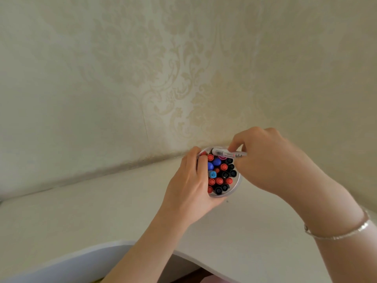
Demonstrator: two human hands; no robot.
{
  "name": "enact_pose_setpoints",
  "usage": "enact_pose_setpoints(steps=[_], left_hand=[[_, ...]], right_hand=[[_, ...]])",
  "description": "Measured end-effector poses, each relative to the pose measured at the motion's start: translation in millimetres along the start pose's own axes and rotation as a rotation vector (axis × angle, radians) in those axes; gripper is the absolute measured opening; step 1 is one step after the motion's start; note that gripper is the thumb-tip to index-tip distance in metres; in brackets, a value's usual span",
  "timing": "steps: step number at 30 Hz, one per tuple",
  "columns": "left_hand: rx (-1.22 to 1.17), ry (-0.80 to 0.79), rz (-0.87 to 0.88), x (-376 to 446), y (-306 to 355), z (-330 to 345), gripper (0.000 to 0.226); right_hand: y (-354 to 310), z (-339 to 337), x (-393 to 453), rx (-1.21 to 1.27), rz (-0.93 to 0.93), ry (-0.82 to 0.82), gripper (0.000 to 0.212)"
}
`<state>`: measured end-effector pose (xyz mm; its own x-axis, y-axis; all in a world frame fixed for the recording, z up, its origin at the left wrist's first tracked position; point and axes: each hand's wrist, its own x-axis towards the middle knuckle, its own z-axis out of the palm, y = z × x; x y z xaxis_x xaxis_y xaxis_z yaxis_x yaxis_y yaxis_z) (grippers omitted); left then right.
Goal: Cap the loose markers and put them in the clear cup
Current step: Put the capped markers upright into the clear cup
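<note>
At frame centre the left hand point(189, 180) grips the crowded clear cup point(234, 193) while the right hand point(265, 160) pinches 1 white marker point(226, 153) lying sideways across its rim, which could jam against packed caps and tip out.

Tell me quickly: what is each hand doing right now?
Left hand: grips the clear cup by its side.
Right hand: pinches a white marker over the cup.

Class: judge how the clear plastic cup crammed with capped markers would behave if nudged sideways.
The clear plastic cup probably feels heavy, since capped markers fill it. It looks top-heavy and might tip; the left hand grips its side.
</note>
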<state>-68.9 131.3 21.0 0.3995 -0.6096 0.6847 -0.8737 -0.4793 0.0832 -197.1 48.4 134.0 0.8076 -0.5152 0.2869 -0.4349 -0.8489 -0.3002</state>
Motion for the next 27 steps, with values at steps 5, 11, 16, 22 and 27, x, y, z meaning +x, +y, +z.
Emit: enact_pose_setpoints(steps=[5,11,16,22,27], left_hand=[[-0.012,-0.017,0.017,-1,3,-1,0.087],[-0.014,-0.048,0.009,-2,2,3,0.094],[-0.124,-0.071,0.008,2,-7,2,0.096],[-0.119,-0.071,0.041,3,-6,-3,0.093],[-0.084,-0.068,0.045,2,-6,1,0.093]], right_hand=[[2,-3,0,-0.019,0.022,-0.01,0.029],[6,0,-1,-0.054,0.011,-0.025,0.032],[12,-1,6,0.003,-0.013,-0.07,0.036],[14,-5,7,0.036,0.013,-0.056,0.034],[14,-6,6,0.015,0.015,-0.055,0.035]])
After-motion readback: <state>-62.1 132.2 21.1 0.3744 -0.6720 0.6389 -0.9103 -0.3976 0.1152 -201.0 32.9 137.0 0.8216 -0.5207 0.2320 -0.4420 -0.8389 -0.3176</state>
